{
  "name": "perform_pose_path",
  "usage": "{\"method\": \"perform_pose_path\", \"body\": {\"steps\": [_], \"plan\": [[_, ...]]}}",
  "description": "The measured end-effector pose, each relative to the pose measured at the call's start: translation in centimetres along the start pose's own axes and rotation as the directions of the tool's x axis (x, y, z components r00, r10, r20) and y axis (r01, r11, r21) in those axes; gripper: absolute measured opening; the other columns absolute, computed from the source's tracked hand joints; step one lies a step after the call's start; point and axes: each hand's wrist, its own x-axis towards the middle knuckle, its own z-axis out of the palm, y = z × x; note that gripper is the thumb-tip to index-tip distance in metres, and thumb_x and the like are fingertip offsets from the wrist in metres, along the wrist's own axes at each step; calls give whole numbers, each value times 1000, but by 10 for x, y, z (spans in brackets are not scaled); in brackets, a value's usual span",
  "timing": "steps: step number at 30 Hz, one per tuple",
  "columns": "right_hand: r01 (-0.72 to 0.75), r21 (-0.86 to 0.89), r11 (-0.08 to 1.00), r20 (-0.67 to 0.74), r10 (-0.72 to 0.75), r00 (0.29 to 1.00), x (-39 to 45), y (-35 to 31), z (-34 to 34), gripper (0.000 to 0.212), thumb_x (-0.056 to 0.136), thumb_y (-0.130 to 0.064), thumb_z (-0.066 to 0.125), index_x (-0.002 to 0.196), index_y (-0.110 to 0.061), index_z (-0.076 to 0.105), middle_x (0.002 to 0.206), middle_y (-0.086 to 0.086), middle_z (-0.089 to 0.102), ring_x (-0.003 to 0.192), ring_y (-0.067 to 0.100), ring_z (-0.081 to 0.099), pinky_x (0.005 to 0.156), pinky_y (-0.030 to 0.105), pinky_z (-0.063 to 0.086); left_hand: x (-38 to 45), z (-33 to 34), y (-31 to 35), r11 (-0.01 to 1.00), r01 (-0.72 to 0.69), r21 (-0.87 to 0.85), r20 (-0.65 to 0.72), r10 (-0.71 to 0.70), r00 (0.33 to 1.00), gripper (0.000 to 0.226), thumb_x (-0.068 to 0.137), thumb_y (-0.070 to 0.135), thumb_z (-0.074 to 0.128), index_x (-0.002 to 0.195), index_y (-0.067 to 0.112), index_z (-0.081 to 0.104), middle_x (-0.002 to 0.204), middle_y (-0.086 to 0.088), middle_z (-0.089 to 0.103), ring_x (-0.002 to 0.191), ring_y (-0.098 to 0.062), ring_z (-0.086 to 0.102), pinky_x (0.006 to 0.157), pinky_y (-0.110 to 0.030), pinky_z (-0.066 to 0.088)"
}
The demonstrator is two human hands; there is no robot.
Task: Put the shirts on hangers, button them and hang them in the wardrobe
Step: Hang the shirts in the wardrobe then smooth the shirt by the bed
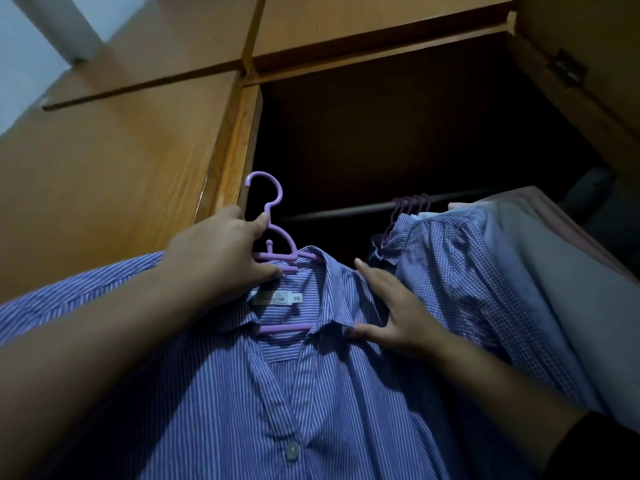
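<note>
shirt: striped shirt (311, 393) was already on the purple hanger (277, 237), held up in front of the open wardrobe (138, 150). One button (292, 451) showed low on the placket; could not tell if the ones below were done, and the collar area was open.
handling (judgement): light, soft, drapes freely. No stiffness of its own, so all the load would go through the hanger. Cloth could slide off the hanger shoulders if tilted.
hanger (judgement): thin rigid plastic, light, probably a bit flexy. Best grip was at the neck just below the hook, where the hand already was.
left hand: left hand (225, 251) gripped the hanger neck, thumb and fingers curled round it just under the hook. Hook stuck up free above the fist.
right hand: right hand (391, 313) was spread flat, fingers straight, resting on the shirt's collar and shoulder. Held nothing, just steadied the cloth.
shirt vs hands: collar sat between the two hands; body hung below both forearms toward the camera.
rail: rail (346, 209) ran across the dark opening, above and behind the shirt, apart from the hook.
already hung: checked shirt (450, 271) and paler shirts on purple hangers, just right of the right hand, on the rail.
risk (judgement): hook had to clear the rail left of the hung hangers; bare rail was there.
</note>
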Motion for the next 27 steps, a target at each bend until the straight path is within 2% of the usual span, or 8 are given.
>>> {"method": "perform_pose_path", "body": {"steps": [5, 8, 11, 15, 17, 20, 24, 27], "plan": [[49, -149, 988, -21, -52, 998, -7, 9, -12, 102, 66, -74, 56, 145, -35, 4, 142, -13, 28, 128, 1, 23, 109, 19, 17, 1, 8, 11, 997, 0, -79, -12, -1, 1000, 82, 82, 63, 56, 150, 33, 21, 102, 7, 34, 89, -12, 45, 63, -29, 39], [57, -199, 978, -66, -71, 995, -14, 19, -26, 97, 70, -66, 60, 146, -31, 9, 141, -3, 36, 125, 3, 26, 109, 30, 25, 1, 15, 22, 991, -27, -128, -32, 23, 999, 83, 82, 62, 56, 151, 33, 21, 101, 8, 33, 88, -12, 44, 62, -28, 37], [40, -244, 969, -86, -63, 994, -19, 29, -40, 94, 73, -53, 67, 147, -25, 16, 138, 3, 41, 123, 9, 31, 107, 39, 32, 5, 20, 31, 983, -47, -177, -18, 44, 999, 81, 82, 62, 56, 150, 35, 22, 105, 6, 38, 95, -15, 49, 69, -31, 44], [-14, -292, 956, -80, -10, 997, -28, 44, -64, 98, 72, -74, 53, 147, -17, 26, 136, 5, 43, 121, 8, 33, 103, 31, 30, 13, 18, 37, 978, -50, -201, -11, 49, 999, 79, 84, 65, 49, 150, 31, 24, 125, 3, 44, 112, -16, 50, 88, -36, 48], [-84, -321, 943, -99, 55, 994, -33, 51, -77, 104, 71, -83, 43, 146, -14, 29, 136, 6, 44, 119, 9, 35, 100, 28, 28, 14, 18, 39, 984, -50, -172, -17, 48, 999, 81, 84, 70, 43, 151, 30, 21, 136, 4, 41, 121, -16, 46, 92, -33, 46], [-179, -385, 905, -146, 132, 980, -39, 65, -95, 111, 67, -87, 38, 145, -9, 31, 132, 9, 46, 119, 22, 43, 97, 27, 30, 13, 20, 38, 995, -68, -72, -69, 63, 996, 84, 85, 72, 37, 152, 26, 17, 146, 3, 36, 128, -17, 42, 96, -31, 43], [-324, -401, 857, -189, 268, 945, -41, 74, -108, 99, 72, -65, 62, 148, -13, 25, 138, 10, 41, 125, 27, 37, 103, 32, 28, 7, 26, 30, 986, -59, 157, -44, 67, 997, 87, 86, 71, 33, 153, 21, 11, 157, -2, 21, 144, -21, 20, 114, -34, 24], [-387, -475, 791, -193, 335, 922, -38, 74, -109, 96, 75, -56, 68, 149, -16, 22, 143, 8, 36, 128, 29, 33, 106, 36, 28, 2, 31, 18, 978, -1, 207, 6, -1, 1000, 86, 88, 67, 37, 153, 20, 7, 160, -3, 12, 147, -23, 9, 117, -35, 15]]}}
